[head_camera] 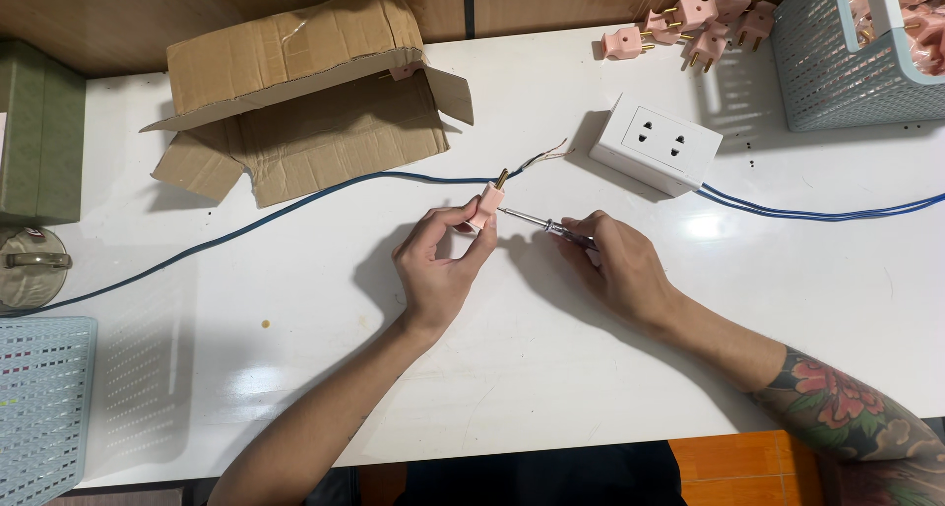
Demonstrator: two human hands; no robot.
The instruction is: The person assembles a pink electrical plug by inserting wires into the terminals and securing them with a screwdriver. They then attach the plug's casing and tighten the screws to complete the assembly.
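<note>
While the left hand pinches a small pink plastic plug and right-hand fingers clamp a thin metal-shafted screwdriver, its tip may slip off the screw.

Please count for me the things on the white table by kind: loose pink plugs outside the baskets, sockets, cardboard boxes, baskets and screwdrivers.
Loose pink plugs: 6, five in the pile and one in the left hand
White socket box: 1
Cardboard box: 1
Baskets: 2
Screwdriver: 1
Total: 11
</note>
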